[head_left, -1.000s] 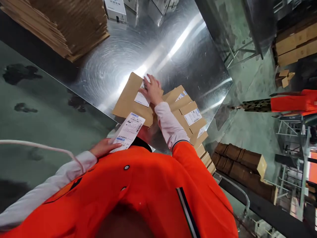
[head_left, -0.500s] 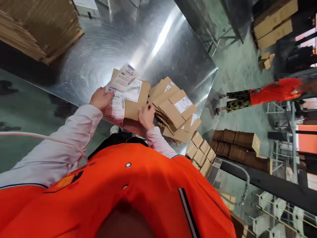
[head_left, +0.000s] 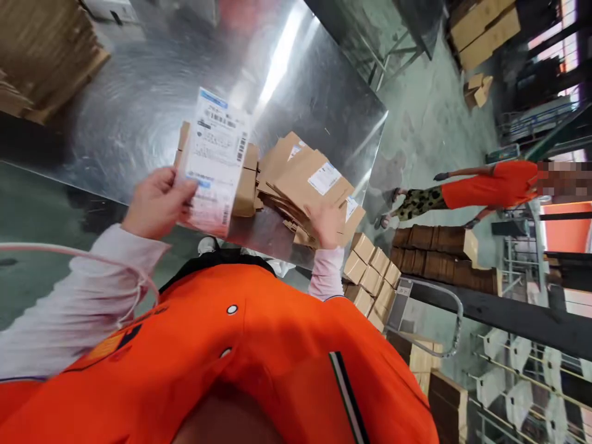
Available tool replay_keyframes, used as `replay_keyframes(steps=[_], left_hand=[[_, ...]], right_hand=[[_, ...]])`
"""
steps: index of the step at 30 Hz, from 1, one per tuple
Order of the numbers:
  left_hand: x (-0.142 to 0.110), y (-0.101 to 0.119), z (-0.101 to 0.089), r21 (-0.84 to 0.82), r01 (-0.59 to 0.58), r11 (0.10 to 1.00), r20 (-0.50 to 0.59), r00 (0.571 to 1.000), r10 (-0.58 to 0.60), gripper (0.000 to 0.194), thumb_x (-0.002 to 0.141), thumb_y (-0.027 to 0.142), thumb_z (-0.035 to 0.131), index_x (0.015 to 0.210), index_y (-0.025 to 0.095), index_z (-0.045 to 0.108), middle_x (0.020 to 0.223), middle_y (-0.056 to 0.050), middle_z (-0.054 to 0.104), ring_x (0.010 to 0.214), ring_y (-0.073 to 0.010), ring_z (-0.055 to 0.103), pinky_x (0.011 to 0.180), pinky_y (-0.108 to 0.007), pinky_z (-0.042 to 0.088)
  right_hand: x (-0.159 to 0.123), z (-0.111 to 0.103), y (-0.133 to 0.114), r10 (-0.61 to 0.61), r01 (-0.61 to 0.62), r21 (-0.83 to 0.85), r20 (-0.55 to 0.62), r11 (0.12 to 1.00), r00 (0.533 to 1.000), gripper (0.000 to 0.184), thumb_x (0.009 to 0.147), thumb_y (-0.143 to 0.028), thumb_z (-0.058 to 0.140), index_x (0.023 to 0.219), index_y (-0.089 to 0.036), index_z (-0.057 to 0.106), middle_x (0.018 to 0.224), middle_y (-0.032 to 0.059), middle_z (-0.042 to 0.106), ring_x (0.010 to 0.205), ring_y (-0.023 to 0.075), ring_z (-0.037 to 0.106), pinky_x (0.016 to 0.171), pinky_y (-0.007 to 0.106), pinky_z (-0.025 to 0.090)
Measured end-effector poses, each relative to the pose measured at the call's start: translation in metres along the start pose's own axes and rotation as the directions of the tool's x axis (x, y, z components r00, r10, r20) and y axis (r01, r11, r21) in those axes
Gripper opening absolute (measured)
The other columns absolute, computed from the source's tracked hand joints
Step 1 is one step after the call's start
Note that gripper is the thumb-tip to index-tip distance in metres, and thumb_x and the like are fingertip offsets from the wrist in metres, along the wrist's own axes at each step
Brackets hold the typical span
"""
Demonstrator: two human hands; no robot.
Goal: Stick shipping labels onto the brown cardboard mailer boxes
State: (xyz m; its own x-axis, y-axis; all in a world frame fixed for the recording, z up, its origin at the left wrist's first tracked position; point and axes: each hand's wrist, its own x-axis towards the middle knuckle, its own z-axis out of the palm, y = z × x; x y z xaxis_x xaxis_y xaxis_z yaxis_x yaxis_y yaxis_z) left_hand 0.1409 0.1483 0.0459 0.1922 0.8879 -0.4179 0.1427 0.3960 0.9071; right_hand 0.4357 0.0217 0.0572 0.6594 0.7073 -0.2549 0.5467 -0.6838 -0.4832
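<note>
My left hand point(head_left: 156, 203) is closed on a strip of white shipping labels point(head_left: 213, 157) and holds it up over the steel table point(head_left: 139, 105). Behind the labels lies a brown cardboard mailer point(head_left: 244, 179). My right hand point(head_left: 326, 223) grips the near edge of a fanned pile of labelled brown mailers point(head_left: 309, 185) at the table's right end. Its fingers curl under the pile.
A stack of flat cardboard point(head_left: 41, 55) sits at the table's far left. Small brown boxes point(head_left: 370, 274) are stacked below the table's right corner, with a metal cart handle point(head_left: 439, 296) beside them. A person in orange point(head_left: 490, 185) walks on the floor to the right.
My left hand raised the label strip higher over the table. My right hand moved right from the single mailer to the near edge of the fanned pile.
</note>
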Motion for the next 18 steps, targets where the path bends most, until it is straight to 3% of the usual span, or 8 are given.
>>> replay_keyframes(steps=[1,3,5,7,10,13,16,18], left_hand=[[-0.007,-0.007,0.002,0.008,0.011,1.000,0.039,0.999,-0.011,0.033,0.074,0.041,0.078,0.090,0.017,0.063,0.079,-0.003,0.069,0.069,-0.0180,0.064,0.072,-0.035,0.061],[-0.019,-0.020,0.003,0.048,0.037,0.998,0.165,0.985,-0.044,0.045,0.066,0.053,0.082,0.083,0.016,0.063,0.069,-0.002,0.065,0.063,-0.0170,0.059,0.062,-0.030,0.055],[-0.024,-0.031,0.000,0.047,0.029,0.998,0.240,0.970,-0.039,0.054,0.059,0.060,0.086,0.082,0.016,0.066,0.069,-0.003,0.065,0.066,-0.0179,0.059,0.061,-0.029,0.053],[-0.025,-0.038,-0.004,-0.030,-0.014,0.999,0.165,0.986,0.019,0.060,0.055,0.060,0.091,0.088,0.015,0.070,0.078,-0.004,0.071,0.074,-0.0190,0.063,0.070,-0.029,0.055],[-0.021,-0.045,-0.006,-0.096,0.009,0.995,0.053,0.999,-0.004,0.062,0.053,0.059,0.093,0.090,0.014,0.073,0.084,-0.006,0.075,0.075,-0.0200,0.065,0.075,-0.032,0.057],[-0.018,-0.054,-0.001,-0.089,0.082,0.993,0.042,0.996,-0.078,0.056,0.051,0.060,0.092,0.079,0.015,0.073,0.071,-0.005,0.071,0.066,-0.0186,0.061,0.068,-0.032,0.054],[-0.018,-0.063,0.008,-0.102,0.076,0.992,-0.050,0.995,-0.081,0.052,0.053,0.062,0.088,0.068,0.017,0.067,0.064,-0.002,0.065,0.061,-0.0164,0.056,0.064,-0.031,0.049],[-0.016,-0.068,0.009,-0.117,0.068,0.991,-0.076,0.994,-0.077,0.051,0.054,0.062,0.087,0.064,0.018,0.063,0.063,-0.002,0.063,0.061,-0.0155,0.054,0.062,-0.029,0.047]], right_hand=[[-0.008,0.015,-0.011,-0.085,0.077,0.067,0.118,0.995,0.989,0.045,0.092,-0.036,0.079,0.132,-0.017,0.073,0.133,0.0195,0.075,0.131,0.0340,0.070,0.113,0.054,0.057],[-0.030,0.058,-0.036,-0.307,0.212,0.315,0.294,0.925,0.905,0.045,0.090,-0.038,0.081,0.131,-0.020,0.073,0.129,0.0087,0.080,0.120,0.0251,0.076,0.108,0.039,0.062],[-0.055,0.103,-0.055,-0.436,0.211,0.551,0.315,0.807,0.843,0.040,0.099,-0.038,0.069,0.134,-0.019,0.072,0.138,0.0074,0.077,0.127,0.0216,0.074,0.113,0.036,0.060],[-0.073,0.132,-0.065,-0.471,0.168,0.624,0.359,0.763,0.806,0.036,0.101,-0.039,0.065,0.130,-0.021,0.074,0.138,0.0064,0.077,0.129,0.0218,0.074,0.115,0.036,0.059],[-0.074,0.135,-0.072,-0.434,0.146,0.580,0.396,0.802,0.809,0.039,0.089,-0.041,0.082,0.123,-0.023,0.077,0.125,0.0063,0.082,0.114,0.0242,0.080,0.100,0.035,0.066],[-0.049,0.116,-0.080,-0.429,0.236,0.544,0.260,0.805,0.865,0.034,0.087,-0.040,0.083,0.114,-0.020,0.080,0.114,0.0065,0.084,0.103,0.0227,0.080,0.094,0.032,0.066],[-0.026,0.108,-0.086,-0.509,0.349,0.485,0.250,0.802,0.824,0.022,0.092,-0.039,0.077,0.105,-0.022,0.083,0.104,0.0032,0.085,0.097,0.0210,0.079,0.095,0.031,0.064],[-0.018,0.111,-0.084,-0.505,0.346,0.476,0.261,0.808,0.822,0.023,0.090,-0.038,0.080,0.108,-0.023,0.083,0.105,0.0032,0.084,0.096,0.0207,0.079,0.093,0.031,0.064]])
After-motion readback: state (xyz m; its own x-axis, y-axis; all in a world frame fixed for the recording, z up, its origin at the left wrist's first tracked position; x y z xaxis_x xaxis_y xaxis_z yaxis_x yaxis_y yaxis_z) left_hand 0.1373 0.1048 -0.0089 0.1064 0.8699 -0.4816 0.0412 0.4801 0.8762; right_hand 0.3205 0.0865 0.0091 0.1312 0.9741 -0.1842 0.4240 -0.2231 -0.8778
